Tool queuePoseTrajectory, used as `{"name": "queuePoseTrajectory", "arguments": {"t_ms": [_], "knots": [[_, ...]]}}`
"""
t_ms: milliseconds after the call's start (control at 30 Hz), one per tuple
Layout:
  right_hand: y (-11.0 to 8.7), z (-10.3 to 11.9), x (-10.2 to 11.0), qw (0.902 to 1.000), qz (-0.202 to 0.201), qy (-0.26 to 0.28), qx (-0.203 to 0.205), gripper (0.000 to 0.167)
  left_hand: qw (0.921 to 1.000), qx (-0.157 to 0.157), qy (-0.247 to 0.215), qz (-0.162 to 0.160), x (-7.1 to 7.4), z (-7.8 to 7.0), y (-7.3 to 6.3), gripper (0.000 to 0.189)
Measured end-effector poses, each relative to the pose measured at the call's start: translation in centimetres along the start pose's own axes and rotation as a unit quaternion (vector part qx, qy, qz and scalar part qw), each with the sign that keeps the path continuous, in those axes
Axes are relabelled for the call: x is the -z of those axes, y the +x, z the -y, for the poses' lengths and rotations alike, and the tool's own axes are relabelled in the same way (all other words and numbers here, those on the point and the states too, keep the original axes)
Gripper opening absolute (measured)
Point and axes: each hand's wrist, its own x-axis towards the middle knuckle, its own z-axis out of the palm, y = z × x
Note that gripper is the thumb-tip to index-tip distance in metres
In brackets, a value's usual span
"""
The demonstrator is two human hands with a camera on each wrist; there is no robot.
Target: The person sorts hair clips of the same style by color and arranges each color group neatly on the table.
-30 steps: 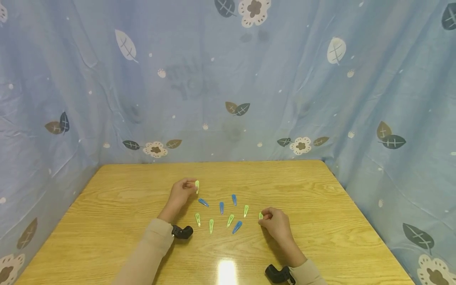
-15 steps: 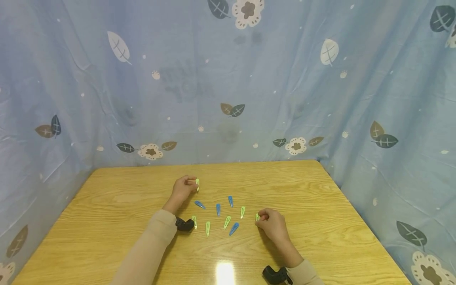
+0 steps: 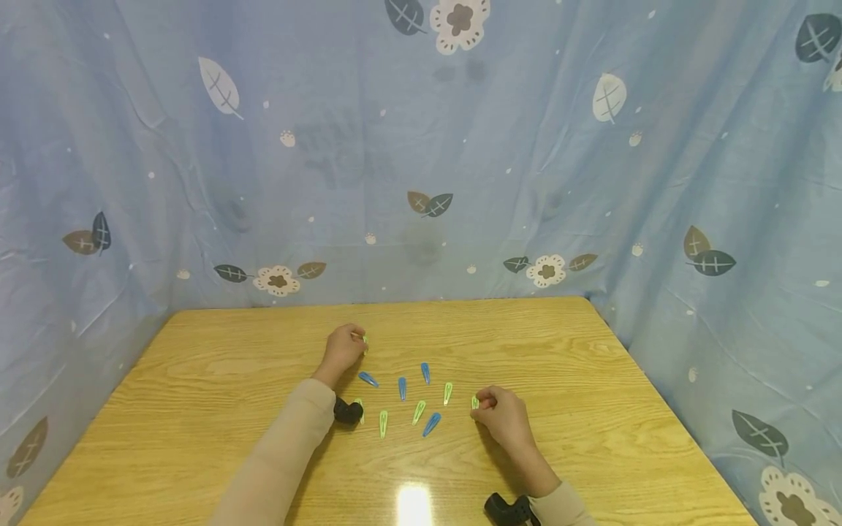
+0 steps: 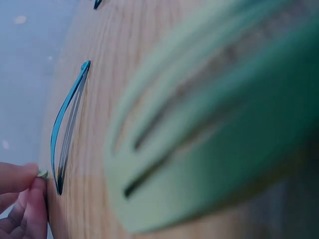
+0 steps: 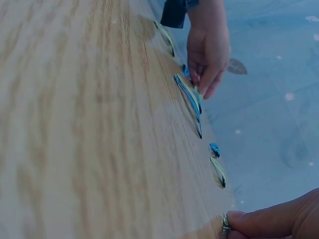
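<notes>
My left hand (image 3: 345, 347) pinches a green snap hair clip (image 3: 365, 345) at the far left of the group, and the fingers hide part of it. In the left wrist view that hand (image 4: 20, 199) is at the lower left edge. My right hand (image 3: 506, 416) holds another green hair clip (image 3: 475, 402) by its fingertips, right of the group; the right wrist view shows the thumb close on that clip (image 5: 226, 224). Between the hands lie several blue clips, one nearest the left hand (image 3: 368, 378), and several green ones, one nearest the right hand (image 3: 448, 394).
All the clips lie apart on a wooden table (image 3: 263, 453). A blue patterned curtain (image 3: 342, 146) hangs behind and at both sides. The left wrist's black camera (image 3: 347, 412) partly covers a green clip (image 3: 360, 410). A green clip (image 4: 214, 124) looms blurred in the left wrist view.
My left hand has turned, so its clip shows narrower, and the left wrist camera has moved right over a green clip. The head view has shifted slightly. The right hand keeps its hold.
</notes>
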Motion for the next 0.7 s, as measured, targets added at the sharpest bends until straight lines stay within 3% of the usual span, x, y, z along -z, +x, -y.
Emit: {"name": "queuePoseTrajectory", "arguments": {"t_ms": [300, 467, 700], "knots": [[0.0, 0.1, 0.0, 1.0000, -0.003, -0.002, -0.008, 0.024, 0.9994, -0.005, 0.032, 0.009, 0.2, -0.9, -0.3, 0.030], [-0.1, 0.2, -0.1, 1.0000, 0.000, 0.001, -0.008, 0.024, 0.9982, -0.021, 0.053, 0.021, 0.7, -0.6, -0.4, 0.031], [0.0, 0.0, -0.1, 0.9999, -0.003, -0.004, -0.012, 0.024, 0.9945, -0.053, 0.057, 0.069, 1.7, 0.3, -0.1, 0.037]]}}
